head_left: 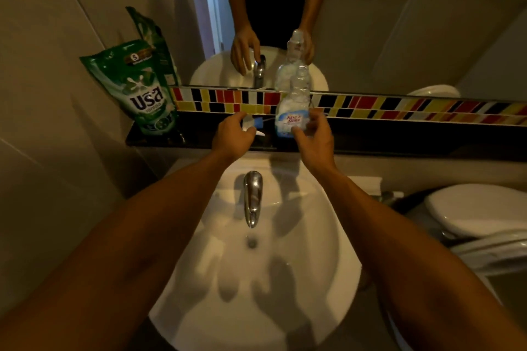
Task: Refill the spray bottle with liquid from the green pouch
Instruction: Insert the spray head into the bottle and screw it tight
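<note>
The green pouch (142,91) stands upright at the left end of the black ledge (399,137), leaning against the wall. The clear spray bottle (295,102) has a blue-white label and no top; it is upright at the ledge in front of the mirror. My right hand (315,137) grips its lower part. The white and blue spray head (253,124) lies just left of the bottle, its thin tube pointing toward the bottle. My left hand (232,137) has thumb and fingers closed around the spray head.
A white sink (299,265) with a chrome tap (252,196) lies below my arms. A strip of coloured tiles (399,111) and a mirror back the ledge. A white toilet (479,214) stands to the right, and a wall closes the left side.
</note>
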`<move>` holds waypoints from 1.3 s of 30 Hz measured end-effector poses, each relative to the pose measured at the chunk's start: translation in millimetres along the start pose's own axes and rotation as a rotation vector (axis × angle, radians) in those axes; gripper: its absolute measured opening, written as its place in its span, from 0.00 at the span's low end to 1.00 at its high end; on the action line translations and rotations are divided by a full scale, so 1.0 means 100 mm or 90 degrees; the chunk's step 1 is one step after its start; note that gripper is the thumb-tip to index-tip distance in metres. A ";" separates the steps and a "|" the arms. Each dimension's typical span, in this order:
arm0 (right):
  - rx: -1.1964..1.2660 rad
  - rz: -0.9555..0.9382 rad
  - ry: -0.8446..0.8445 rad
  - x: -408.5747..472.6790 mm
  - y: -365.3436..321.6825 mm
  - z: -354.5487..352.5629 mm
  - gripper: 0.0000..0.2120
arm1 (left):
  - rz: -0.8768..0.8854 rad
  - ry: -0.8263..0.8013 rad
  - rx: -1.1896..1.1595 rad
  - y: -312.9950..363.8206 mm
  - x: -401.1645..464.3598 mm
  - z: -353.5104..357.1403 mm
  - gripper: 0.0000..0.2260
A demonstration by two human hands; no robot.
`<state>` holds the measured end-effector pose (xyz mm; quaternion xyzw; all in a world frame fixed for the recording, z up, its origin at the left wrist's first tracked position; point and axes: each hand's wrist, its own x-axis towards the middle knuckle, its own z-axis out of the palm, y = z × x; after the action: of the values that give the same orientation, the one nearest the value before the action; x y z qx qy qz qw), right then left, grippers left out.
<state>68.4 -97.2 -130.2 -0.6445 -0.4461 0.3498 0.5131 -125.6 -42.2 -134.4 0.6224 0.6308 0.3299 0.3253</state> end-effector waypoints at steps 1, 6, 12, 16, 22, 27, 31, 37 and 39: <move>0.003 -0.013 0.012 0.07 -0.03 -0.05 0.27 | -0.012 0.000 0.014 0.01 0.04 0.03 0.23; -0.018 -0.058 -0.016 0.43 -0.20 -0.16 0.38 | -0.042 0.011 0.072 0.01 0.32 0.19 0.22; -0.036 -0.118 -0.103 0.77 -0.37 -0.18 0.33 | -0.115 0.014 0.080 -0.04 0.55 0.40 0.22; -0.035 -0.119 -0.148 0.87 -0.36 -0.13 0.26 | -0.163 0.037 0.075 -0.14 0.59 0.53 0.23; -0.011 -0.117 -0.159 0.90 -0.33 -0.12 0.24 | -0.223 0.086 0.037 -0.14 0.61 0.58 0.13; -0.004 -0.124 -0.143 0.85 -0.34 -0.14 0.25 | -0.238 0.132 -0.056 -0.15 0.56 0.48 0.13; -0.007 -0.120 -0.135 0.76 -0.38 -0.16 0.26 | -0.207 0.139 -0.219 -0.15 0.51 0.22 0.15; -0.023 -0.113 -0.146 0.48 -0.53 -0.24 0.28 | -0.186 0.163 -0.401 -0.05 0.41 -0.31 0.16; -0.029 -0.109 -0.148 0.38 -0.58 -0.28 0.28 | -0.188 0.151 -0.455 0.04 0.37 -0.50 0.17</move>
<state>94.7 -67.3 -67.2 -0.5703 -0.5639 0.3670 0.4713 -165.0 -6.0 -103.0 0.3303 0.5920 0.5480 0.4900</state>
